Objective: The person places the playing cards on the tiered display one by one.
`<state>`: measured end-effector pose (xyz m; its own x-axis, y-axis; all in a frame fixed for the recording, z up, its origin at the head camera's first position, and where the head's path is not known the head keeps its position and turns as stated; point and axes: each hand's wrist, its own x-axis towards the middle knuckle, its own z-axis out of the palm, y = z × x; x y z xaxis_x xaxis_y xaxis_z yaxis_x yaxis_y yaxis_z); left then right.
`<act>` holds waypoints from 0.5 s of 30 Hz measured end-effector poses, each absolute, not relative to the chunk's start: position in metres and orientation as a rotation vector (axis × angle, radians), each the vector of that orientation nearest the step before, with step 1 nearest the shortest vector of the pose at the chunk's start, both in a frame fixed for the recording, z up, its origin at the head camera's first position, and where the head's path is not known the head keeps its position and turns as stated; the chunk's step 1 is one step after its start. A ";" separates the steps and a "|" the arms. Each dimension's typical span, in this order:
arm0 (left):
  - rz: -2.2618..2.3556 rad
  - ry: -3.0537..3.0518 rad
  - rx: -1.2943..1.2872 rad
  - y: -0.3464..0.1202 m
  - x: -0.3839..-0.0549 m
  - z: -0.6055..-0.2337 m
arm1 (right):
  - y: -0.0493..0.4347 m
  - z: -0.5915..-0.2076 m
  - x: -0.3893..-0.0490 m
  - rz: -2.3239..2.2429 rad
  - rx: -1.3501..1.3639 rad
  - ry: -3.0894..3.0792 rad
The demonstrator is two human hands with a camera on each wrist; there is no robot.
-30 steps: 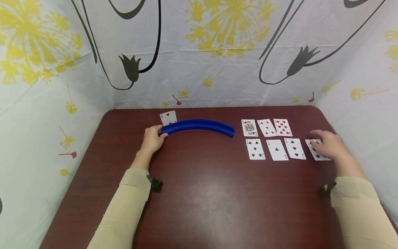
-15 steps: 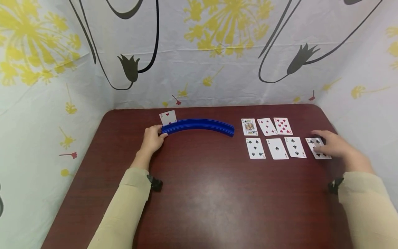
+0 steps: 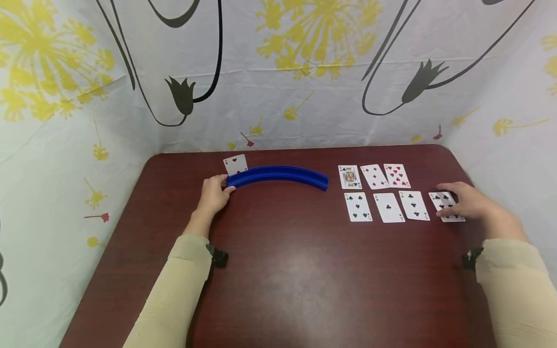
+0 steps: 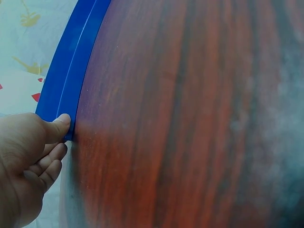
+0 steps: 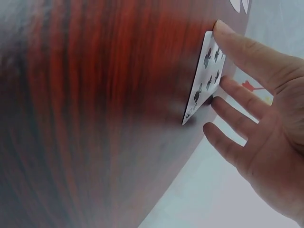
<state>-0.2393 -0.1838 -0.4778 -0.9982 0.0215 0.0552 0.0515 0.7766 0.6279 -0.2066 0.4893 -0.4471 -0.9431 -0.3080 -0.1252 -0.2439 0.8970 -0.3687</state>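
Observation:
My left hand (image 3: 213, 194) pinches the near left end of a blue curved playing card holder (image 3: 278, 173). In the left wrist view its thumb lies on the holder's front face (image 4: 73, 61). One hearts playing card (image 3: 235, 163) stands in the holder near that end, its lower part hidden. At the right, my right hand (image 3: 472, 205) is spread over a clubs playing card (image 3: 443, 199) lying face up on the table. The right wrist view shows the thumb at one corner of this clubs card (image 5: 205, 71), with the fingers fairly straight along its far side.
Several face-up playing cards lie in two rows left of my right hand, among them a king (image 3: 349, 177), a red diamonds card (image 3: 374, 177) and a spades card (image 3: 358, 207). A patterned white cloth (image 3: 283, 96) hangs behind the dark wooden table (image 3: 283, 270).
The right hand has drawn back slightly to the right, its thumb now at the clubs card's left edge. My left hand and the holder stay put.

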 end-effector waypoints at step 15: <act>-1.036 -2.915 -0.060 -0.184 -0.238 -0.476 | 0.497 -0.447 -0.208 -0.470 -0.371 2.886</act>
